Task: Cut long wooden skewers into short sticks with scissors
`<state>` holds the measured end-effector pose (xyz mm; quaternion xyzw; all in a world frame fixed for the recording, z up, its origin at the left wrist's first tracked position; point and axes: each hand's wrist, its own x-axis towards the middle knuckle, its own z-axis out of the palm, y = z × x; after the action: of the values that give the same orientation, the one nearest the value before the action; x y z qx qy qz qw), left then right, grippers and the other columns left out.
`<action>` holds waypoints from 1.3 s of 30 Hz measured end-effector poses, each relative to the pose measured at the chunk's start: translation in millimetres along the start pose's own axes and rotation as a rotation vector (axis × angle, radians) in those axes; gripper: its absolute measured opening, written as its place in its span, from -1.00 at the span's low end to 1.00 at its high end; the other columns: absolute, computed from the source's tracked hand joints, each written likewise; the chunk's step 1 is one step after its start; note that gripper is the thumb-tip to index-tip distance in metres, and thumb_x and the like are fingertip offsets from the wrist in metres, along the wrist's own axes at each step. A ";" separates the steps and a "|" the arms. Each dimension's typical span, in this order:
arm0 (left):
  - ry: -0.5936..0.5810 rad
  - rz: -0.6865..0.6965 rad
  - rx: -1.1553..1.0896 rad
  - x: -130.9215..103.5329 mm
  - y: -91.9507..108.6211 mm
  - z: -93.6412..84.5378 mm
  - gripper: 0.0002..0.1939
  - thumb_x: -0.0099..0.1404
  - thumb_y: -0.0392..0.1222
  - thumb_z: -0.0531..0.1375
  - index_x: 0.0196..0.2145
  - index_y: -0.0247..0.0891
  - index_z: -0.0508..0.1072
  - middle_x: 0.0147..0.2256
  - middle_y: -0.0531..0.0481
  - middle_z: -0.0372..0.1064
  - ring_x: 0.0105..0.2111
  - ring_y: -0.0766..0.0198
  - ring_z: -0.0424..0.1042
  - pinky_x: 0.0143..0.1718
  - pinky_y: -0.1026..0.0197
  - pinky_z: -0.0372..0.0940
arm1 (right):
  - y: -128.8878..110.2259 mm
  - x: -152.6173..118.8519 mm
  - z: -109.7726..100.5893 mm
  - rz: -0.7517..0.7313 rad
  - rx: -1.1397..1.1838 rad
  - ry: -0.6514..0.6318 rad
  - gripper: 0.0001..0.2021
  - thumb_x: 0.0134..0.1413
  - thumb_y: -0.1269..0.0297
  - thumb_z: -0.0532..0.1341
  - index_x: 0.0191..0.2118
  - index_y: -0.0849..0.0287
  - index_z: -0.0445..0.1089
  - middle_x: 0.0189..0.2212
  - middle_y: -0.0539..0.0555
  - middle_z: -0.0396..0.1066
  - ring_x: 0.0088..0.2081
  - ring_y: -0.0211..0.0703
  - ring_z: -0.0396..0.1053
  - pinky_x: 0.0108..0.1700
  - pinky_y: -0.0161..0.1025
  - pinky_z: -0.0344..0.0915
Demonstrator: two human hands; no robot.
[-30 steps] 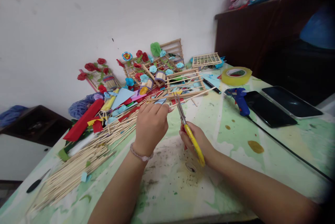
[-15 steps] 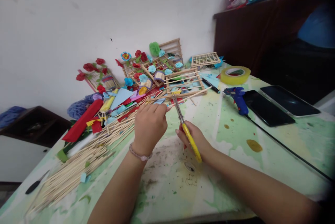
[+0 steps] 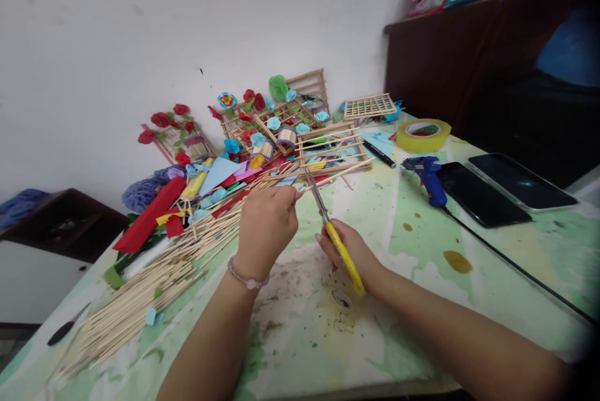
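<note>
Cutting a thin stick (image 3: pixel 347 172) seemed to be the step in hand. Just above the frame's centre, your left hand (image 3: pixel 269 220) pinched its near end; your right hand (image 3: pixel 360 252) gripped the yellow-handled scissors (image 3: pixel 344 256), blades crossing the stick beside your left fingertips. The next move probably called for holding the stick steady and squeezing the handles, fingers clear.
</note>
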<state>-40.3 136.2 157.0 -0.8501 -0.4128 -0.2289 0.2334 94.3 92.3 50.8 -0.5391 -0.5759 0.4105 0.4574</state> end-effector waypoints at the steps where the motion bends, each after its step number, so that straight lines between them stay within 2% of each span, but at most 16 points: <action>1: -0.009 -0.009 -0.011 0.3 -0.2 0.2 -0.75 0.28 -0.28 0.01 -0.56 -0.23 0.28 -0.61 -0.01 0.31 -0.52 0.21 0.31 -0.45 0.18 0.02 | -0.5 0.0 0.0 0.005 0.000 0.004 -0.83 0.05 0.22 0.11 -0.45 0.13 0.11 -0.63 -0.09 0.13 -0.61 -0.33 0.11 -0.58 -0.37 0.06; 5: -0.058 -0.073 -0.026 0.7 0.5 0.2 -0.72 0.30 -0.23 -0.01 -0.56 -0.24 0.30 -0.60 -0.01 0.31 -0.51 0.22 0.30 -0.47 0.19 -0.01 | -2.0 -0.1 -0.4 0.018 0.033 0.006 -0.85 0.02 0.26 0.11 -0.47 0.14 0.12 -0.65 -0.10 0.11 -0.63 -0.34 0.10 -0.58 -0.37 0.06; 11: -0.142 -0.207 -0.065 0.3 0.6 -0.5 -0.67 0.34 -0.13 -0.06 -0.51 -0.24 0.34 -0.54 -0.02 0.36 -0.48 0.21 0.32 -0.47 0.21 -0.02 | 4.5 4.3 -1.0 0.009 0.073 0.002 -0.74 0.03 0.11 0.14 -0.48 0.13 0.09 -0.63 -0.09 0.12 -0.62 -0.34 0.08 -0.57 -0.35 0.05; 16: -0.149 -0.218 -0.117 -0.1 -2.3 -2.6 -0.64 0.34 -0.09 -0.06 -0.53 -0.24 0.33 -0.58 -0.01 0.32 -0.51 0.23 0.29 -0.47 0.22 -0.03 | 3.2 5.3 -1.9 -0.015 0.063 -0.056 -0.71 0.05 0.02 0.15 -0.41 0.12 0.11 -0.55 -0.07 0.17 -0.54 -0.31 0.12 -0.51 -0.34 0.09; 21: -0.148 -0.333 -0.255 -0.7 -6.1 -3.8 -0.64 0.34 -0.05 -0.06 -0.49 -0.22 0.38 -0.54 0.02 0.37 -0.51 0.27 0.28 -0.48 0.25 -0.03 | -5.0 3.6 -6.9 -0.035 0.050 -0.095 -0.71 0.05 0.01 0.15 -0.29 0.12 0.15 -0.49 -0.05 0.19 -0.47 -0.28 0.14 -0.44 -0.33 0.12; 23: -0.115 -0.365 -0.260 -0.3 -9.2 -3.3 -0.63 0.34 -0.05 -0.07 -0.49 -0.22 0.38 -0.55 0.02 0.35 -0.53 0.28 0.26 -0.48 0.25 -0.04 | -5.3 4.4 -9.3 -0.032 0.032 -0.082 -0.69 0.02 0.01 0.17 -0.25 0.13 0.18 -0.47 -0.04 0.21 -0.46 -0.28 0.15 -0.45 -0.34 0.12; 26: 0.037 -0.448 -0.171 0.7 -17.1 -3.4 -0.63 0.35 -0.05 -0.08 -0.49 -0.24 0.36 -0.60 0.02 0.27 -0.55 0.28 0.21 -0.50 0.25 -0.06 | -4.4 6.8 -11.3 -0.014 -0.005 -0.072 -0.66 0.01 -0.02 0.16 -0.23 0.14 0.20 -0.44 -0.01 0.25 -0.44 -0.25 0.20 -0.42 -0.32 0.14; 28: 0.126 -0.511 -0.187 1.1 -22.7 -5.1 -0.63 0.35 -0.05 -0.07 -0.49 -0.24 0.37 -0.61 0.04 0.24 -0.56 0.30 0.20 -0.50 0.26 -0.05 | -5.3 9.3 -12.4 0.005 -0.035 -0.058 -0.66 0.01 -0.03 0.15 -0.23 0.14 0.21 -0.41 0.01 0.29 -0.40 -0.22 0.24 -0.39 -0.30 0.17; 32: 0.082 -0.543 -0.368 0.0 -26.5 -12.0 -0.60 0.33 0.01 -0.04 -0.54 -0.23 0.36 -0.70 0.11 0.12 -0.63 0.35 0.11 -0.56 0.28 -0.05 | -10.1 17.2 -20.6 0.123 -0.202 0.072 -0.64 0.01 -0.02 0.13 -0.20 0.17 0.25 -0.36 0.09 0.36 -0.37 -0.15 0.31 -0.38 -0.27 0.20; 35: 0.026 -0.539 -0.420 -1.5 -22.2 -17.4 -0.60 0.32 0.03 -0.03 -0.55 -0.22 0.36 -0.73 0.14 0.05 -0.67 0.36 0.07 -0.58 0.28 -0.06 | -9.4 24.0 -32.9 0.203 -0.472 0.182 -0.61 -0.03 0.06 0.14 -0.12 0.20 0.28 -0.28 0.17 0.41 -0.32 -0.06 0.36 -0.37 -0.23 0.20; 39: -0.078 -0.470 -0.420 -2.0 -16.0 -21.6 -0.59 0.31 0.03 -0.04 -0.57 -0.23 0.34 -0.72 0.13 0.06 -0.65 0.35 0.12 -0.55 0.27 -0.03 | -3.0 27.8 -45.1 0.220 -0.818 0.170 -0.59 -0.02 0.10 0.13 -0.13 0.31 0.37 -0.15 0.30 0.40 -0.16 0.09 0.37 -0.25 -0.17 0.23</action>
<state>-58.6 131.1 176.2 -0.7692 -0.5502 -0.3242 -0.0226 137.2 118.9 67.1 -0.7659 -0.5907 0.1490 0.2055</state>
